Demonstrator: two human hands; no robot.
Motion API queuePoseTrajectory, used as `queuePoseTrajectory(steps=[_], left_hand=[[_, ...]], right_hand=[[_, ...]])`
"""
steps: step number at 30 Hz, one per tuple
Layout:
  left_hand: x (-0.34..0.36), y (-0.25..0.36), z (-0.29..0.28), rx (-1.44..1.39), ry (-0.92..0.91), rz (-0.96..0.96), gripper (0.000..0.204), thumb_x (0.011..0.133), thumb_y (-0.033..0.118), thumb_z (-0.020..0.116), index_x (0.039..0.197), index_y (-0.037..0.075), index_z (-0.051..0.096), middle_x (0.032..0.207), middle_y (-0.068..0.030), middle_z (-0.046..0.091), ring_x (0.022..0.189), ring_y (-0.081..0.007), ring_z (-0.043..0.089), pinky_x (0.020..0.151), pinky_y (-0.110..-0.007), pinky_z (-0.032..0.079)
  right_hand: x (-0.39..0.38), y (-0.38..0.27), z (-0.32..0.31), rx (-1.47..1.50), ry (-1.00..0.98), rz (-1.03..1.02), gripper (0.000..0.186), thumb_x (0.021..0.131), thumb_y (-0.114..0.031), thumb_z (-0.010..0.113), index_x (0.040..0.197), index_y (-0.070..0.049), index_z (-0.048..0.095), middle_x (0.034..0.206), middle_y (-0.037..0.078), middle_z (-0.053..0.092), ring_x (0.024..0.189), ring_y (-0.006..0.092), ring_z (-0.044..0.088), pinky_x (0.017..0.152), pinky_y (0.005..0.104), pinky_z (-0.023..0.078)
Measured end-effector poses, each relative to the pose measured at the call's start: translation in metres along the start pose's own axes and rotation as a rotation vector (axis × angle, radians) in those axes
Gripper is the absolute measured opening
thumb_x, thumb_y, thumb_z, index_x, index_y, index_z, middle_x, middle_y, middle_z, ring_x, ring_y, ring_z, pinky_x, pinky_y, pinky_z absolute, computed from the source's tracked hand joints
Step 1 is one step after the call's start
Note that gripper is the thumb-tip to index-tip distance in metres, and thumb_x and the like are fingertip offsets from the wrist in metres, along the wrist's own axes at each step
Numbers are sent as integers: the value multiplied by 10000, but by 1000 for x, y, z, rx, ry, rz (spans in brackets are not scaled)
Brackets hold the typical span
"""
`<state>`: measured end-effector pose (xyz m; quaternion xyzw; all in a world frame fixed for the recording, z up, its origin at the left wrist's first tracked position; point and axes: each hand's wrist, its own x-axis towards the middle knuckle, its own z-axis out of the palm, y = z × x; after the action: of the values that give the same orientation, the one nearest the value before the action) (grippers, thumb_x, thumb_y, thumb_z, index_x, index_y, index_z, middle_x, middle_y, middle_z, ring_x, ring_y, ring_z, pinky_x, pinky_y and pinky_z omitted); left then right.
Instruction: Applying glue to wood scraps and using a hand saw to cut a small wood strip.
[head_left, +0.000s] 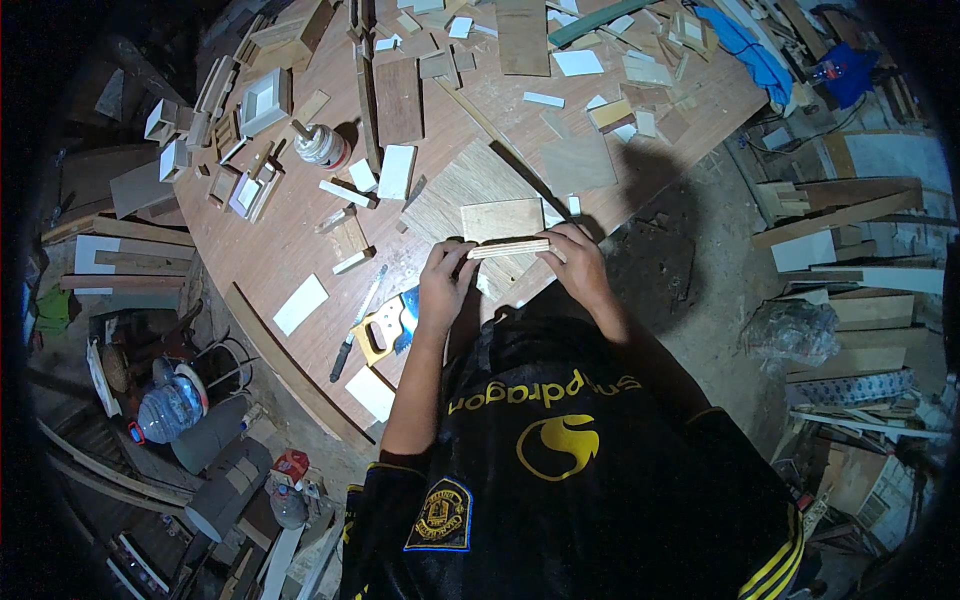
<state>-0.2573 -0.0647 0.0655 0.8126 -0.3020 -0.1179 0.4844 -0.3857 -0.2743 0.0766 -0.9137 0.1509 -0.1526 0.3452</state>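
Between my two hands, close to the table's near edge, a small plywood piece (510,248) is held up with its layered edge showing. My left hand (448,275) is closed on its left end, and my right hand (577,262) grips its right end. Just beyond it lies a rectangular wooden board (502,219), on top of a larger plywood sheet (465,190). To the left of my left hand lies a handsaw (382,330) with a yellow handle and blue blade. Beside the saw is a long thin tool with a black handle (342,358).
A glass jar (322,147) with a brush-like handle stands at the left of the table. White and brown offcuts are scattered over the far side. A blue cloth (745,55) hangs at the far right corner. Boards (850,215) are stacked on the floor at right; a water bottle (170,410) stands at left.
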Motion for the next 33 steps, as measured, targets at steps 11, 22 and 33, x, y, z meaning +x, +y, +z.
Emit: queuePoseTrajectory(steps=[11,22,33], left_hand=[[-1,-4,1,-37,-1,-9,206,835,45,721,1037,15,693,1012,-135,643,931,-289,654,830,-340,521],[1,-7,-2,-5,-30,-14,224,842,36,711,1065,14,701,1016,-142,651,892,-257,655,789,-325,526],[4,-10,-3,4,-48,5,227,827,10,708,1054,14,701,1041,-138,665,902,-244,671,805,-319,531]], right_hand=[[-3,7,-11,62,-66,102,341,789,-128,763,1100,-20,673,1087,154,660,1010,343,615,859,417,506],[-7,11,0,89,71,20,230,804,-162,754,978,-17,709,963,144,709,896,328,668,785,405,532],[-9,9,0,47,62,18,212,814,-131,738,985,-13,695,978,140,704,891,321,670,770,394,534]])
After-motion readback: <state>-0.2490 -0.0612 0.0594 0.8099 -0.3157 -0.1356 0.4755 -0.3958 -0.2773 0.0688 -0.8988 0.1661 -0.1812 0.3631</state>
